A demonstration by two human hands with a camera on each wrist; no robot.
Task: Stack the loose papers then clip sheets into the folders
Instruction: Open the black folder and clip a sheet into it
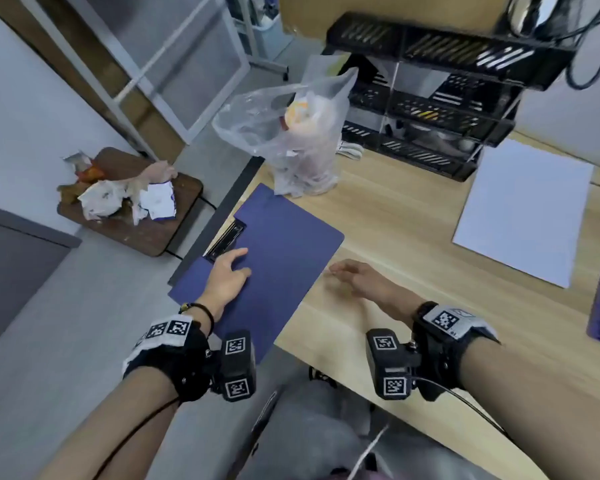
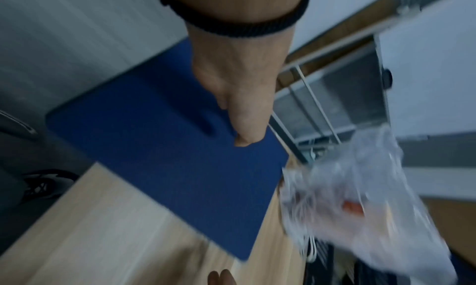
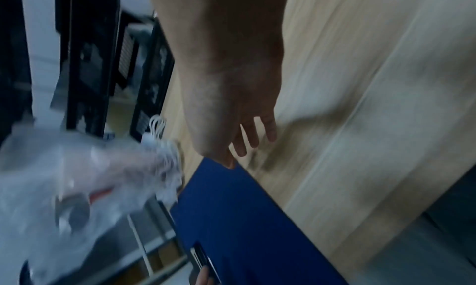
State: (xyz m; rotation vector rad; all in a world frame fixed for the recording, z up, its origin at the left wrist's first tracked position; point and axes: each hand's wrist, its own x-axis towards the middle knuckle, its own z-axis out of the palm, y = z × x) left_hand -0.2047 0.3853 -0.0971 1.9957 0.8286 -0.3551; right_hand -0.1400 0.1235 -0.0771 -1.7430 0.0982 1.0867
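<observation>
The blue clip folder [image 1: 278, 258] lies closed at the left corner of the wooden desk [image 1: 395, 216], in the middle-left of the head view, its long axis running from lower left to upper right of the frame and its near end hanging past the desk edge. The left hand [image 1: 227, 275] rests flat on the cover with fingers straight and relaxed, thumb out toward the right, fingertips just beside the black metal clip [image 1: 226, 239] that peeks out along the folder's upper-left edge. The right hand [image 1: 355, 277] hangs loose and empty just off the folder's right edge, fingers spread over bare wood, touching nothing that I can make out. Now the relation that counts: the white paper stack [image 1: 523, 213] sits well apart at the right of the frame, up and to the right of that empty hand, its long axis tilted much like the folder's. The right hand is plainly nearer to it, so I would judge it the one to fetch sheets while the left pins the folder. A clear plastic bag [image 1: 291, 133] stands just beyond the folder's far end, close enough to get in the way when the cover opens.
</observation>
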